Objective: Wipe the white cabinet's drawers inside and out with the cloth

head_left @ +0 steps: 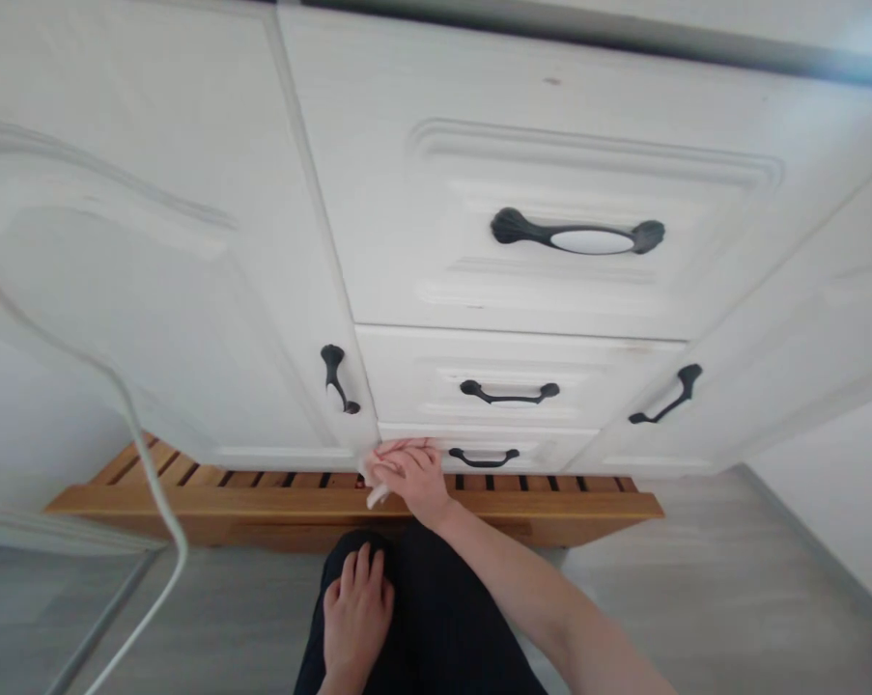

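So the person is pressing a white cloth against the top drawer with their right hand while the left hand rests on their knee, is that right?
Not quite. The head view shows the right hand pressing the white cloth against the left end of the bottom drawer, just above the wooden slatted platform, not the top drawer. The rest holds: the left hand rests on the knee.

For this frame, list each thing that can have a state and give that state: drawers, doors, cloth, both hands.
top drawer: shut.
middle drawer: shut.
bottom drawer: shut, its left end under the cloth.
left cabinet door: shut.
right cabinet door: shut.
white cloth: bunched, pressed to the bottom drawer's front.
right hand: gripping the cloth.
left hand: flat on the knee, holding nothing.
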{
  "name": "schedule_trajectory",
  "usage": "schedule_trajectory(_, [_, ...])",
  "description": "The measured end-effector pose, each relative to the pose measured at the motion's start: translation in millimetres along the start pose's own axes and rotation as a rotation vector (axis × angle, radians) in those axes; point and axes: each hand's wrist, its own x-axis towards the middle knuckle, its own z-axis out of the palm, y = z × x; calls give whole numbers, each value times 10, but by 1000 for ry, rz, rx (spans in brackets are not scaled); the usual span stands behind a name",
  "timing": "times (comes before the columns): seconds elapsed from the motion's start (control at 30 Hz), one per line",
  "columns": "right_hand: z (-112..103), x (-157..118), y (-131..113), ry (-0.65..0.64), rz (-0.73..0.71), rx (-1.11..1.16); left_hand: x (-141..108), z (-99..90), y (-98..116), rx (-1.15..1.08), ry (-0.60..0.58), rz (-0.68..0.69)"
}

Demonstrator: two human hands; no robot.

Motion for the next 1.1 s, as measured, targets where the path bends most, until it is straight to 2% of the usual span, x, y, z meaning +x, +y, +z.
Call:
schedule_trajectory(0.07, [-27,134,-2,4,-11,-5,25,-9,37,8,7,14])
schedule_trajectory(0.17, [-12,188,54,-103,-159,-1,51,-14,90,13,14,34])
schedule_trajectory(0.23, [13,123,135,-188,-236,11,58,-24,112,17,12,43])
schedule_trajectory(0.33, [-34,-64,348,-235,-259,38,53,-57,132,17,5,61])
schedule_trajectory(0.43, [-299,-344,670,-263,-287,76,38,-83,146,0,7,74])
schedule_trajectory(0.57, [-926,-839,1187,-295,-280,97,11,-69,146,-10,32,80])
schedule_trajectory(0.67, [-1382,-1187,1553,-338,-196,90,-1,-43,134,4,43,85])
schedule_trajectory(0.77, [-1679,-1421,1797,-386,-61,90,-1,-25,127,35,31,78])
schedule_trajectory(0.87, [-1810,-1544,1883,-406,92,127,1,-24,137,63,6,78])
schedule_trajectory(0.97, [-1869,-1657,1881,-372,253,185,-5,-37,158,91,-35,89])
schedule_trajectory(1.03, [-1926,-1786,1867,-304,387,221,-16,-40,170,102,-57,92])
schedule_trajectory(1.1, [-2005,-1971,1842,-181,562,246,-29,-22,174,102,-65,90])
